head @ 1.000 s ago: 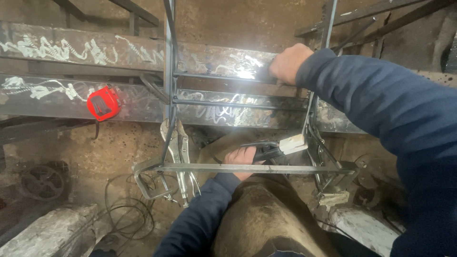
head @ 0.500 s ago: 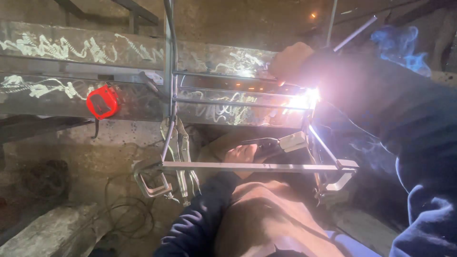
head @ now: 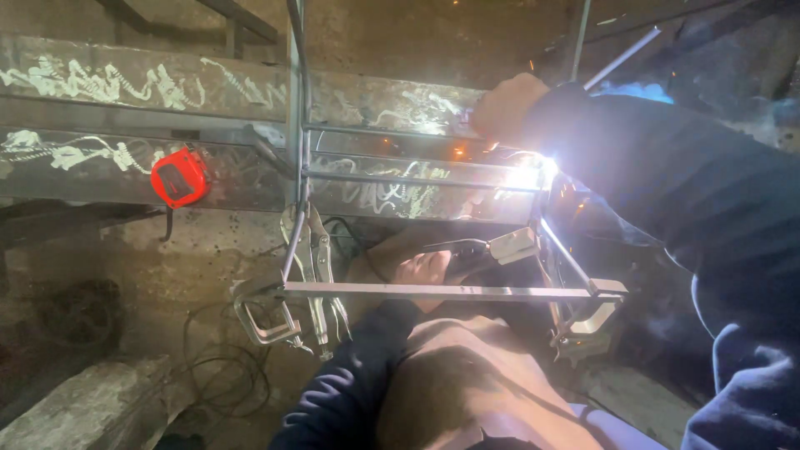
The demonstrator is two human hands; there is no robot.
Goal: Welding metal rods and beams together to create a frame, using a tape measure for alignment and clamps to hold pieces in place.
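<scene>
I see a bright white welding arc [head: 527, 173] burning right of centre in the frame, at the point where the thin horizontal bars of a steel rod frame [head: 417, 292] meet its right-hand upright. My right hand [head: 510, 107] sits just above the glare in the upper right, curled into a fist against the top rail of the frame; what it grips is lost in the light, so I cannot tell what it is closed on. A thin rod [head: 621, 57] slants up and to the right beyond it, toward the top edge. My left hand [head: 425, 268] lies lower, at the centre, fingers wrapped shut around the dark handle of a welding torch [head: 492, 248] whose pale head points toward the arc. The hand rests just behind the frame's front bar. At the frame's lower left corner, locking pliers [head: 318, 275] hang clamped to the upright, with a metal C-clamp [head: 262, 321] beside them. At the lower right corner a pale bracket [head: 593, 317] grips the bar. Farther left, a red tape measure [head: 179, 177] sits on the chalk-scribbled steel beam [head: 125, 92]. Cables [head: 221, 367] coil on the dirty floor at lower left.
</scene>
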